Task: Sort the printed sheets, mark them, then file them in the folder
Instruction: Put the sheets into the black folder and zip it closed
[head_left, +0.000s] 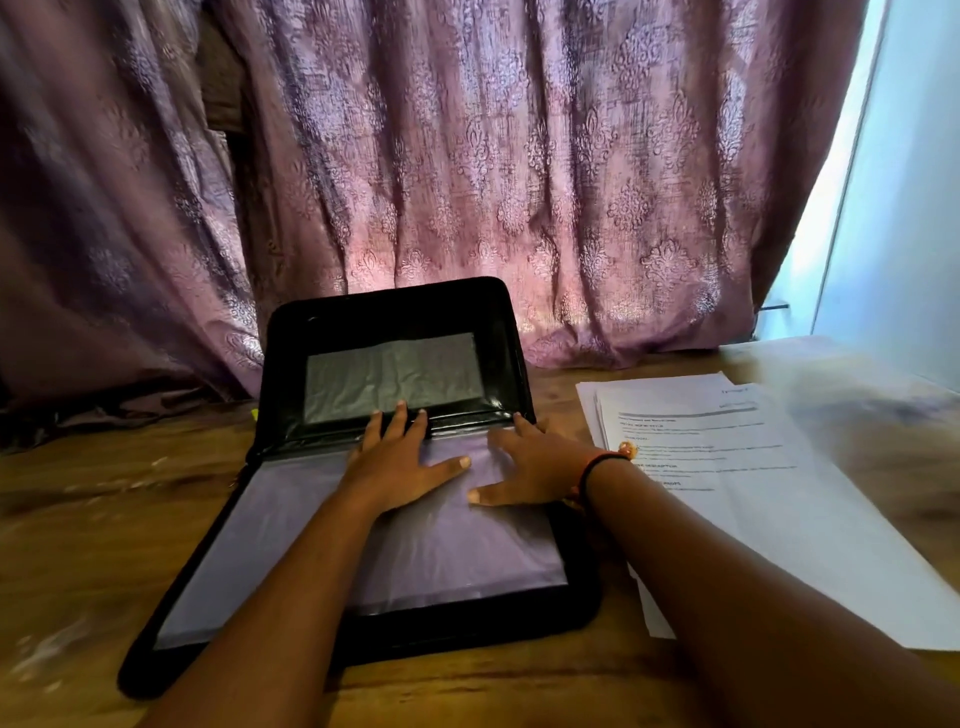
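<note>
Left hand (400, 460) flat and spread on the top clear plastic sleeve (441, 561) of an open black zip-around folder (467, 621), fingertips up at the hinge, gripping nothing. Right hand (530, 462), thin black wristband (597, 467) behind it, likewise splayed and unclenched just beside the left, thumb down on the same sleeve, outer fingers reaching the fold near the folder's right edge.

Folder directly in front on a brown wooden table (78, 519), lower half lying flat, black lid (395, 312) standing upright with a grey see-through pocket, backed by a purple patterned curtain (519, 156). Just beside the folder's right edge, a loose stack of white printed sheets (727, 493), slightly fanned, not yet filed; any marking too blurred to tell.

Judged from this view:
- **Sleeves:** thin, limp and slick, prone to sliding and creasing under the palms. Best pinned with one flat hand and opened at the mouth with the other.
- **Sheets:** light and floppy, easy to bend or scatter. Best squared up first, then pinched at a short edge and fed in straight.
- **Folder:** stiff-covered and probably weighty enough not to shift, though the lid looks apt to drop shut without support.
</note>
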